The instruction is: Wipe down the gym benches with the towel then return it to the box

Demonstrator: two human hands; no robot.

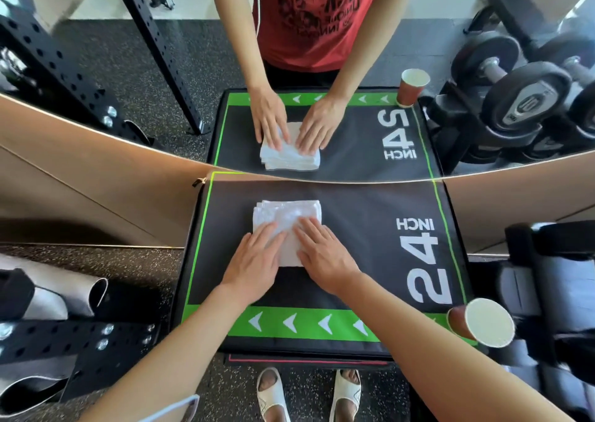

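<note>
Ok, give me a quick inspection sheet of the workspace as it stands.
Surface: black and green plyo box marked 24 INCH, set against a mirror.
Job's things: folded white towel lies flat on the box top.
Clutter: paper cup at the box's near right corner.
Hands: left hand and right hand press flat on the towel.
Cables: nothing seen.
Surroundings: dumbbells reflected in the mirror, black rack at left, speckled floor.
</note>
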